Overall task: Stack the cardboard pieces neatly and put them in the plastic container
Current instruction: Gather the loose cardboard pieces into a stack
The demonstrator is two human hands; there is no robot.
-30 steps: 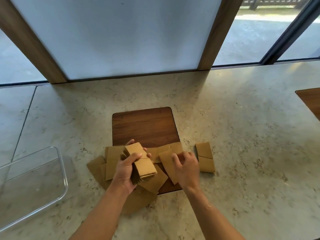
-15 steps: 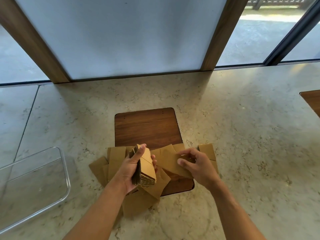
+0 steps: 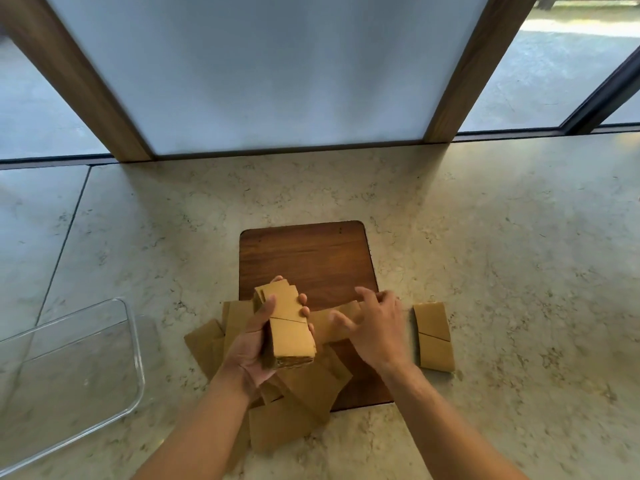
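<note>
Stack of cardboard pieces [image 3: 289, 327]: held in the left hand [image 3: 252, 351], raised above the worktop; thumb laid along its left face, fingertips [image 3: 304, 310] curled round its right edge; layered edges are seen at the near end.

Single cardboard piece [image 3: 332, 325]: located just right of the held stack, lying partly on the wooden board; it is touched by the right hand [image 3: 377, 327], whose fingers are curled down over it. The hand is blurred, so whether the piece is pinched or only touched cannot be told.

Loose cardboard pieces [image 3: 301, 389]: spread flat beneath and to the near side of the held stack, overlapping one another; more are seen to its left [image 3: 207, 344].

Pair of cardboard pieces [image 3: 434, 336]: laid end to end on the worktop, just right of the right hand, apart from it.

Wooden board [image 3: 306, 258]: set into the worktop, extending beyond the held stack; its near part is covered by pieces.

Plastic container [image 3: 136, 344]: clear, placed well to the left of the left hand, near the frame edge; nothing is seen inside it.

Stone worktop [image 3: 502, 244]: pale, veined; all items are borne on it.
</note>
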